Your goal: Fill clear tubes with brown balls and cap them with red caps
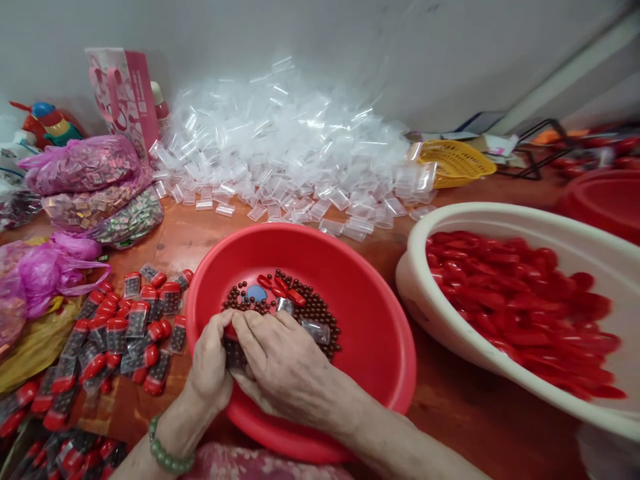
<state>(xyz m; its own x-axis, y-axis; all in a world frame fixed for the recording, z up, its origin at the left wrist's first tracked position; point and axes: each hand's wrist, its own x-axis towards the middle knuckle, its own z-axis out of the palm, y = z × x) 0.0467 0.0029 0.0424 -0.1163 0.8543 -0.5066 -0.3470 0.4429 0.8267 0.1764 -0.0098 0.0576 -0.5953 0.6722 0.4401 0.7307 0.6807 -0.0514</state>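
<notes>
Over the red basin's point(373, 327) near left side, small bead-filled container point(234, 355) sits between both hands, mostly covered by fingers; loose brown beads point(323, 307) lie just beyond it. Reddish-brown bench point(167, 250), clear plastic pieces point(300, 153) heaped near grey wall point(450, 53), red-capped containers point(137, 320) at left, white tub point(413, 280) of red parts point(520, 300) at right. Left hand point(213, 360) and right hand point(285, 367) both grip the container, forearms converging, right fingers bent over top.
</notes>
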